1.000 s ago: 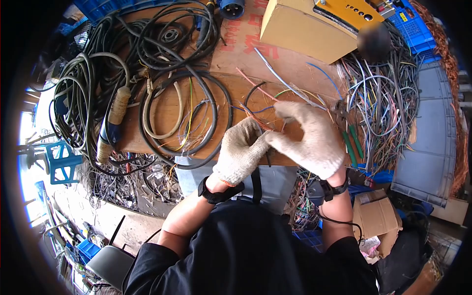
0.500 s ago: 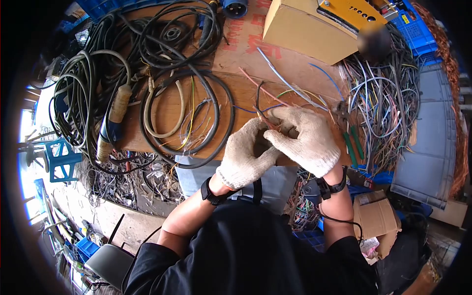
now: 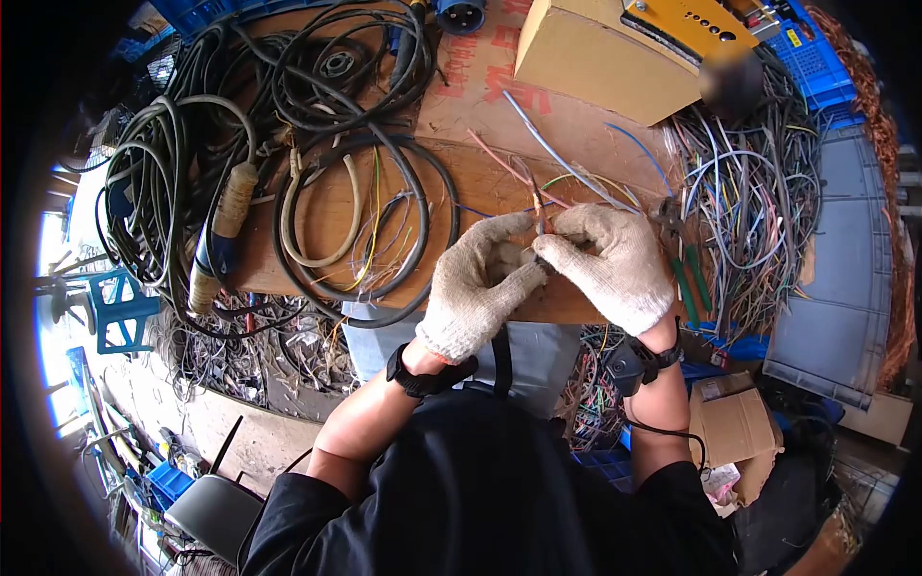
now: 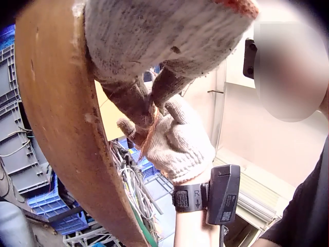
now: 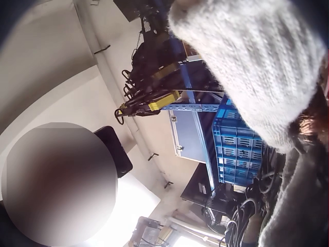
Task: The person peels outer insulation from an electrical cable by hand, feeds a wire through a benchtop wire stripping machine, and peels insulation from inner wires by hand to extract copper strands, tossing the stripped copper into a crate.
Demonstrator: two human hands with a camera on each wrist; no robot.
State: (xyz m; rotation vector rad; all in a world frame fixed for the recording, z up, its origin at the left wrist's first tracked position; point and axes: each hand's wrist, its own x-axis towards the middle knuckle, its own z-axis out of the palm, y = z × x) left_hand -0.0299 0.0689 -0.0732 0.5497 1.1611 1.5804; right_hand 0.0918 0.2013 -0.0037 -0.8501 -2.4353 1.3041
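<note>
My gloved left hand (image 3: pixel 473 288) and gloved right hand (image 3: pixel 615 261) meet over the near edge of the wooden tabletop (image 3: pixel 394 305). Between their fingertips is a bundle of bare copper wire (image 3: pixel 538 204), its end pointing away from my body. In the left wrist view the left thumb and fingers pinch the copper strands (image 4: pixel 150 136), with the right hand's fingers around them just beyond. Copper also shows beside the right glove in the right wrist view. Behind the hands lie a pink wire (image 3: pixel 497 154) and a light blue wire (image 3: pixel 543 139).
Green-handled pliers (image 3: pixel 688 278) lie right of the right hand, beside a heap of loose wires (image 3: pixel 744 192). Coiled black cables (image 3: pixel 173 182) fill the left side. A cardboard box (image 3: pixel 605 62) stands at the back, and a grey bin (image 3: pixel 821 278) is far right.
The fingertips of both hands have come together on the copper bundle. The bundle has swung from slanting left to pointing more straight away from me.
</note>
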